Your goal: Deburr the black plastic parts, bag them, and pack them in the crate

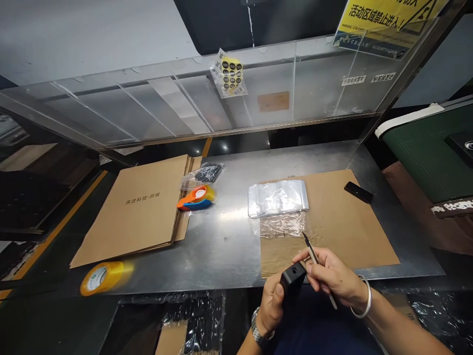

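My left hand (271,304) is closed round a black block-shaped part (294,272) with a round hole in its end face. A slim, pen-like tool (311,249) with a light body and a dark pointed tip is gripped in my right hand (334,277). The tip points up and away from me, and the fingers of my right hand are close against the black part. Just beyond my hands, a stack of clear plastic bags (278,197) lies on a cardboard sheet (340,222). A small black oblong piece (358,192) rests on that sheet at the right.
Flat cardboard boxes (148,202) are stacked on the left of the metal table (221,261). Near them are an orange and blue tape dispenser (195,198), a bagged black item (209,172) and a yellow tape roll (101,278). A clear panel (318,93) spans the back.
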`<state>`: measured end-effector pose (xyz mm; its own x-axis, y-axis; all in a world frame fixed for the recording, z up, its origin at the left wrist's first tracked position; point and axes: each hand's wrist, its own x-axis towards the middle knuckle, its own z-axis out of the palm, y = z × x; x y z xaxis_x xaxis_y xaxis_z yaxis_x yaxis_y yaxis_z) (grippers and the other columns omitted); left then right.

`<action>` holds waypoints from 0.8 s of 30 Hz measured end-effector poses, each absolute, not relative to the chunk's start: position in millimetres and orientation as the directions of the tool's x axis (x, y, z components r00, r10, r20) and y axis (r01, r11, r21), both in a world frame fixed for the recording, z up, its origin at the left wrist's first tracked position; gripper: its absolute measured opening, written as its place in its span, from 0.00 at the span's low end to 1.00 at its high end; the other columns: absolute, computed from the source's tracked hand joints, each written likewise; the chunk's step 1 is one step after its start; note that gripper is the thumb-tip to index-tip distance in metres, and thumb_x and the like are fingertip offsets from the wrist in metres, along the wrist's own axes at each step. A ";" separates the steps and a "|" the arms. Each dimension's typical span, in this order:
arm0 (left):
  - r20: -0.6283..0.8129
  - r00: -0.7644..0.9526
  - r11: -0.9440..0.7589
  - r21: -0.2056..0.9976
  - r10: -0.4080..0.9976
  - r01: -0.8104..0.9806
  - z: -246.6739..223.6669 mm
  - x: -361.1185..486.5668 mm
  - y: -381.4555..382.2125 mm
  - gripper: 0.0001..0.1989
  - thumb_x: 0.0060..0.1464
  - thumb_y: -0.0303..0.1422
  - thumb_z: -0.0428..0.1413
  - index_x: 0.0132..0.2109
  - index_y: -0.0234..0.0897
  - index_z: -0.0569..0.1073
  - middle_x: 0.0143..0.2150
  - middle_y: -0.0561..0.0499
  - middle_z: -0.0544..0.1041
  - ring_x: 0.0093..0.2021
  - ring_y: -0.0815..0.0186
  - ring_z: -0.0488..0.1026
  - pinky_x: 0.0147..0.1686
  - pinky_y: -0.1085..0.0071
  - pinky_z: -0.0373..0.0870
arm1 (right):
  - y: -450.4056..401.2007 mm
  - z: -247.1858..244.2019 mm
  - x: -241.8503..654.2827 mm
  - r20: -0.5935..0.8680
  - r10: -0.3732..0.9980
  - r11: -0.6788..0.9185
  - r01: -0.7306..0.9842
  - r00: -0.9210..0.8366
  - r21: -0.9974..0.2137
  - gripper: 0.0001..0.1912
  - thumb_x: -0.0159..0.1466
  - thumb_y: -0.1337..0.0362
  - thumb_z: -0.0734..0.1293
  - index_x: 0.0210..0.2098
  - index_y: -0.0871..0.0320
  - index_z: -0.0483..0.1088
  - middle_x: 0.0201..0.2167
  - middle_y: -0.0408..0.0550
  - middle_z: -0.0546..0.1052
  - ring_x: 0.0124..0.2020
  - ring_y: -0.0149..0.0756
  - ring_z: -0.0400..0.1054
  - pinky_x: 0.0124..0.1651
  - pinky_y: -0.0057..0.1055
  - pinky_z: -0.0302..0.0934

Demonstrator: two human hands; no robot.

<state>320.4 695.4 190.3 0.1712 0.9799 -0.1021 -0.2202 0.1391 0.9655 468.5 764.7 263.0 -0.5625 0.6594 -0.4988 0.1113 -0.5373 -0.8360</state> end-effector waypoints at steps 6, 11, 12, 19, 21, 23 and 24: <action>-0.562 0.266 0.550 0.425 0.783 -0.719 189.2 333.9 700.0 0.30 0.56 0.49 0.36 0.30 0.29 0.71 0.26 0.44 0.72 0.23 0.67 0.68 0.25 0.73 0.61 | 779.0 163.2 499.8 -0.448 0.891 -0.368 0.469 -0.069 -0.803 0.22 0.58 0.52 0.56 0.46 0.61 0.61 0.19 0.39 0.65 0.15 0.28 0.55 0.18 0.23 0.50; -0.617 0.300 0.511 0.195 0.728 -0.837 187.8 329.6 703.3 0.22 0.55 0.44 0.43 0.33 0.29 0.71 0.30 0.44 0.73 0.24 0.67 0.68 0.24 0.73 0.63 | 784.4 72.3 555.1 -0.375 0.911 -0.368 0.747 0.171 -0.554 0.14 0.58 0.65 0.56 0.42 0.63 0.64 0.23 0.46 0.66 0.25 0.37 0.62 0.28 0.31 0.55; -0.617 0.305 0.503 0.172 0.725 -0.847 188.3 328.8 703.6 0.21 0.55 0.43 0.43 0.34 0.28 0.71 0.31 0.44 0.73 0.25 0.67 0.68 0.24 0.72 0.63 | 783.1 61.3 563.7 -0.354 0.916 -0.357 0.791 0.190 -0.497 0.14 0.57 0.68 0.56 0.42 0.64 0.64 0.24 0.48 0.67 0.26 0.38 0.62 0.30 0.33 0.55; -0.607 0.347 0.481 0.066 0.715 -0.874 189.7 326.8 704.6 0.22 0.56 0.44 0.43 0.36 0.29 0.71 0.32 0.45 0.71 0.26 0.66 0.68 0.25 0.71 0.64 | 766.8 28.7 585.0 -0.188 0.971 -0.183 0.963 0.146 -0.199 0.20 0.59 0.75 0.55 0.50 0.67 0.61 0.34 0.58 0.65 0.36 0.44 0.61 0.36 0.38 0.54; -0.606 0.348 0.471 0.050 0.715 -0.880 189.8 326.0 704.8 0.21 0.56 0.44 0.43 0.36 0.29 0.70 0.32 0.46 0.71 0.26 0.66 0.68 0.26 0.71 0.64 | 764.4 25.1 584.6 -0.152 0.982 -0.134 0.981 0.113 -0.140 0.19 0.59 0.75 0.54 0.50 0.67 0.62 0.35 0.59 0.63 0.38 0.47 0.59 0.37 0.39 0.54; -0.608 0.344 0.458 0.035 0.716 -0.888 190.4 324.9 704.8 0.20 0.56 0.43 0.43 0.36 0.30 0.70 0.33 0.46 0.71 0.26 0.66 0.68 0.26 0.71 0.64 | 763.3 22.0 584.1 -0.123 0.988 -0.108 0.990 0.097 -0.087 0.19 0.59 0.74 0.56 0.49 0.66 0.63 0.36 0.60 0.63 0.39 0.48 0.57 0.37 0.39 0.54; -0.608 0.342 0.452 0.031 0.716 -0.891 190.9 324.3 704.7 0.20 0.56 0.43 0.44 0.36 0.30 0.70 0.33 0.46 0.71 0.26 0.66 0.68 0.26 0.71 0.64 | 763.1 20.7 583.8 -0.111 0.989 -0.101 0.993 0.093 -0.066 0.19 0.58 0.73 0.57 0.49 0.66 0.63 0.36 0.60 0.62 0.38 0.49 0.57 0.36 0.40 0.54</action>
<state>324.3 704.7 190.9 0.3421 0.7165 -0.6080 -0.8914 0.4521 0.0312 583.8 763.1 20.7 0.0931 0.9894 -0.1114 0.9927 -0.1008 -0.0655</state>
